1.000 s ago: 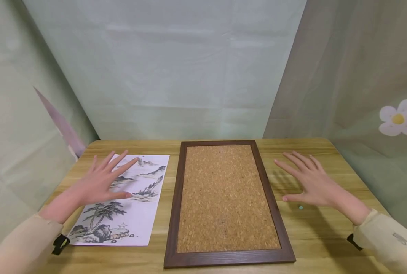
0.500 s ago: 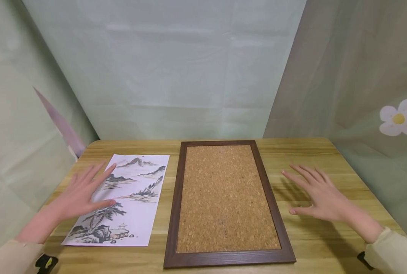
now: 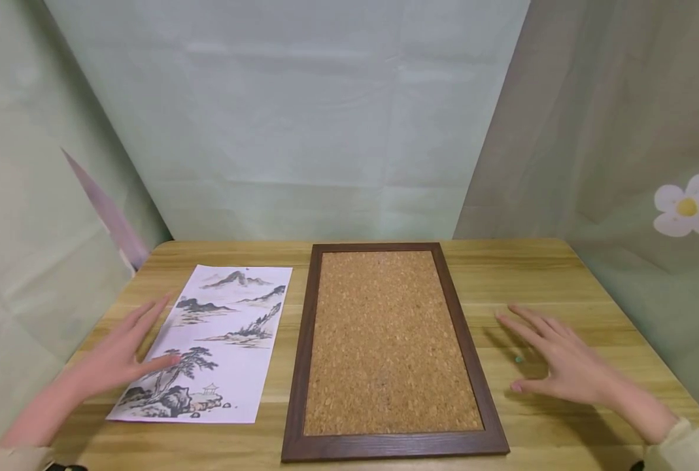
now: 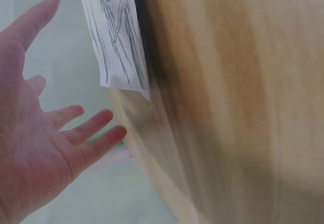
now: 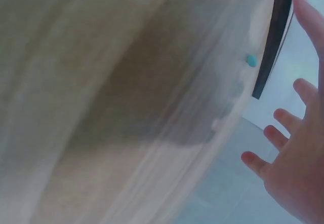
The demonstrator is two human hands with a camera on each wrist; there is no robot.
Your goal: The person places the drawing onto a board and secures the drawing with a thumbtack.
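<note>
A cork board (image 3: 389, 340) in a dark wooden frame (image 3: 299, 366) lies flat in the middle of the wooden table (image 3: 549, 275). Left of it lies a paper print (image 3: 220, 340) of an ink mountain landscape, also seen as print (image 4: 114, 36). My left hand (image 3: 119, 353) hovers flat with spread fingers over the print's left edge, holding nothing. My right hand (image 3: 561, 363) hovers flat over the table right of the frame, fingers spread. A small teal pin (image 3: 518, 359) lies on the table beside its fingers, also seen as pin (image 5: 251, 60).
Pale green cloth walls close in the table at the back and both sides. A flower decoration (image 3: 687, 206) hangs on the right cloth. The table's near edge runs just below the frame.
Both hands have drawn back toward me along the table, staying flat and spread. The teal pin shows again beside the right hand.
</note>
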